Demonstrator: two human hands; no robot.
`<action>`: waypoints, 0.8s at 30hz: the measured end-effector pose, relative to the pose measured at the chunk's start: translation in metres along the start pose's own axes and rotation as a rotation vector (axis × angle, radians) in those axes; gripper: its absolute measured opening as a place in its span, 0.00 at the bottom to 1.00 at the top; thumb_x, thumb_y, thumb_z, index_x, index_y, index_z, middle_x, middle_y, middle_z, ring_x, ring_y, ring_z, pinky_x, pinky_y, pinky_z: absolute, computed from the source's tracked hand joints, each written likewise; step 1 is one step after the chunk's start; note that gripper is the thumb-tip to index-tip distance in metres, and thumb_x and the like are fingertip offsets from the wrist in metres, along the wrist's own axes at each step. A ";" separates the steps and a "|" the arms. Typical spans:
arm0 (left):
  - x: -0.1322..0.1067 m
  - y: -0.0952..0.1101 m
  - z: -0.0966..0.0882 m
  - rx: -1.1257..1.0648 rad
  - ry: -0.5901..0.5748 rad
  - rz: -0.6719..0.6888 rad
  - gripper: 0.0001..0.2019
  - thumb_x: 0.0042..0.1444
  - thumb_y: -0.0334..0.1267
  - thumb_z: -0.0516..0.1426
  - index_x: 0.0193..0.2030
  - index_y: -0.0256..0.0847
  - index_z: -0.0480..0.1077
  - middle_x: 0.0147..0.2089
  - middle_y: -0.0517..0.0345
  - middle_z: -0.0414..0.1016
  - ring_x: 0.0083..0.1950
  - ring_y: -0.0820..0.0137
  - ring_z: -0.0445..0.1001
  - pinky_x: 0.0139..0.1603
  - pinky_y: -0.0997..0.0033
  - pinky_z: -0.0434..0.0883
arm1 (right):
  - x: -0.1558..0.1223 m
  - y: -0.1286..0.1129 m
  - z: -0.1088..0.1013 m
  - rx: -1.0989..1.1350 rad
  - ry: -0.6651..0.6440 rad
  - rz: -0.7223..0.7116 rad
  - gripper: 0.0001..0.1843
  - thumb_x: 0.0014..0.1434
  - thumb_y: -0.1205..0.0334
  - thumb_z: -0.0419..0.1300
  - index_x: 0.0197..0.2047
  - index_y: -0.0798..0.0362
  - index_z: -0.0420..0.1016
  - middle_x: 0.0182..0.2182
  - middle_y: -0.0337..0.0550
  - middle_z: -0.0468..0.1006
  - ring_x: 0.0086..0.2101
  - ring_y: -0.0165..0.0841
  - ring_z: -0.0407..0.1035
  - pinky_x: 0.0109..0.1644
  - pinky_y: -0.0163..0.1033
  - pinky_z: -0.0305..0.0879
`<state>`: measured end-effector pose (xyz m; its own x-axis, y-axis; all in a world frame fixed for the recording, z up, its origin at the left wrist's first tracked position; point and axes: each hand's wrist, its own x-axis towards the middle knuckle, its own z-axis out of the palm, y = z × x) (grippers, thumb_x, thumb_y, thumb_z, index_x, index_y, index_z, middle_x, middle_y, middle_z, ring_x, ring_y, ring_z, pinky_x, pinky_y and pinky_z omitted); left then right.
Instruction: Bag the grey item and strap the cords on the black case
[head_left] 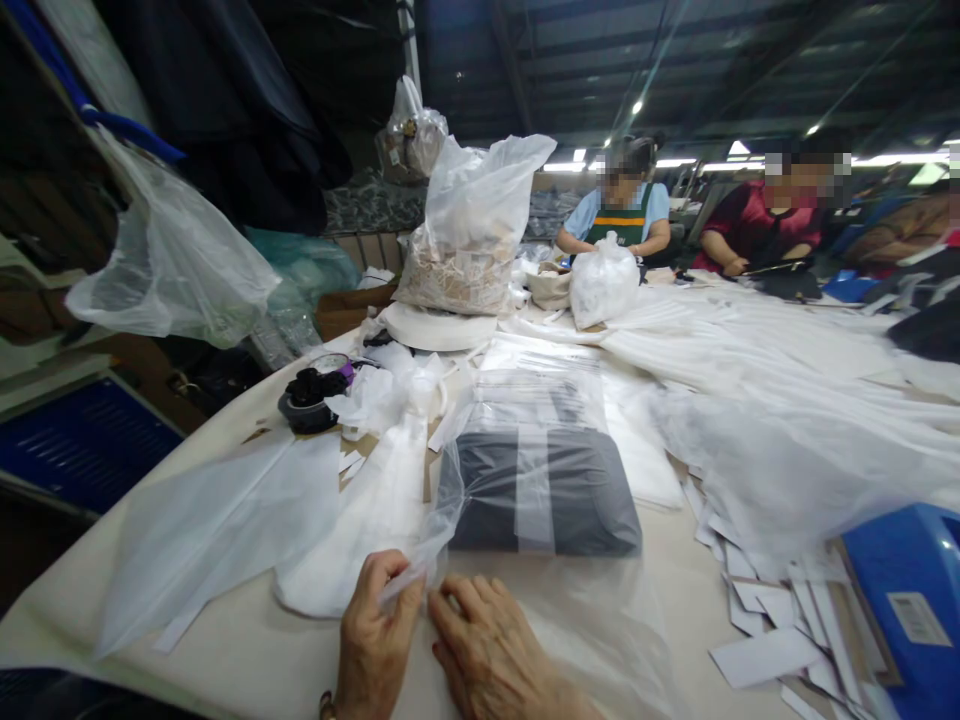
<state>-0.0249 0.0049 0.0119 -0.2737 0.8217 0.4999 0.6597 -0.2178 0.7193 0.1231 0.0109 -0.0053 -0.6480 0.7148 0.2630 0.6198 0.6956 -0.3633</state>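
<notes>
A dark folded item (577, 490) with a pale band around it lies inside a clear plastic bag (600, 600) on the table in front of me. My left hand (379, 630) pinches the bag's left edge near its open lower end, thumb against the fingers. Close beside it, my right hand (495, 640) rests low over the bag with its fingers bent and held together on the film near the same edge. Part of what its fingertips grip is hidden under the hand.
Left of the bag lie white sheets (360, 520) and rolls of tape (307, 400). Paper strips (780, 620) and a blue box (907, 600) are at right. A stuffed plastic sack (465, 240) stands behind. Co-workers (622, 210) sit across the table.
</notes>
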 end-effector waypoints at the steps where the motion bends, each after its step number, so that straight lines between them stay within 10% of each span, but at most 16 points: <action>1: 0.000 0.001 0.001 0.003 0.003 -0.080 0.07 0.51 0.43 0.56 0.31 0.42 0.63 0.27 0.63 0.68 0.28 0.72 0.70 0.30 0.78 0.69 | -0.002 0.001 0.004 0.014 0.069 0.012 0.21 0.56 0.64 0.54 0.53 0.51 0.58 0.46 0.47 0.70 0.42 0.39 0.67 0.44 0.45 0.66; 6: 0.001 -0.003 0.001 0.081 0.022 -0.144 0.02 0.45 0.37 0.52 0.27 0.43 0.62 0.24 0.64 0.66 0.25 0.72 0.68 0.27 0.77 0.67 | -0.002 -0.003 0.010 -0.003 0.233 0.066 0.33 0.57 0.63 0.52 0.62 0.56 0.43 0.49 0.53 0.69 0.46 0.42 0.66 0.47 0.45 0.66; 11: 0.002 -0.003 -0.002 0.148 0.021 0.163 0.03 0.50 0.32 0.51 0.26 0.42 0.61 0.22 0.65 0.63 0.23 0.75 0.66 0.26 0.80 0.67 | 0.011 -0.010 0.006 0.007 0.062 0.117 0.22 0.54 0.62 0.56 0.52 0.52 0.61 0.40 0.47 0.71 0.37 0.39 0.68 0.40 0.44 0.67; 17: 0.008 -0.001 -0.006 0.168 -0.253 0.673 0.13 0.47 0.21 0.43 0.32 0.40 0.63 0.25 0.60 0.66 0.26 0.73 0.69 0.26 0.79 0.69 | 0.004 -0.007 0.035 -0.217 0.322 -0.107 0.13 0.56 0.64 0.52 0.44 0.59 0.67 0.41 0.56 0.73 0.40 0.44 0.67 0.41 0.48 0.67; 21: 0.013 -0.004 -0.013 0.223 -0.318 0.868 0.18 0.49 0.18 0.42 0.38 0.38 0.66 0.33 0.54 0.72 0.35 0.73 0.72 0.36 0.80 0.72 | -0.016 -0.006 0.004 -0.116 0.149 -0.155 0.10 0.55 0.52 0.56 0.32 0.49 0.69 0.31 0.41 0.75 0.27 0.33 0.68 0.30 0.38 0.69; 24: 0.015 -0.002 -0.015 0.227 -0.522 0.916 0.17 0.51 0.19 0.43 0.39 0.37 0.67 0.33 0.55 0.73 0.33 0.74 0.72 0.37 0.82 0.71 | -0.054 0.013 -0.045 -0.102 0.169 -0.181 0.09 0.61 0.61 0.49 0.41 0.47 0.69 0.33 0.37 0.76 0.28 0.28 0.69 0.31 0.34 0.68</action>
<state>-0.0411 0.0102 0.0252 0.6873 0.5303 0.4964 0.5909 -0.8056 0.0426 0.1858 -0.0155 0.0167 -0.6743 0.5743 0.4641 0.5480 0.8105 -0.2068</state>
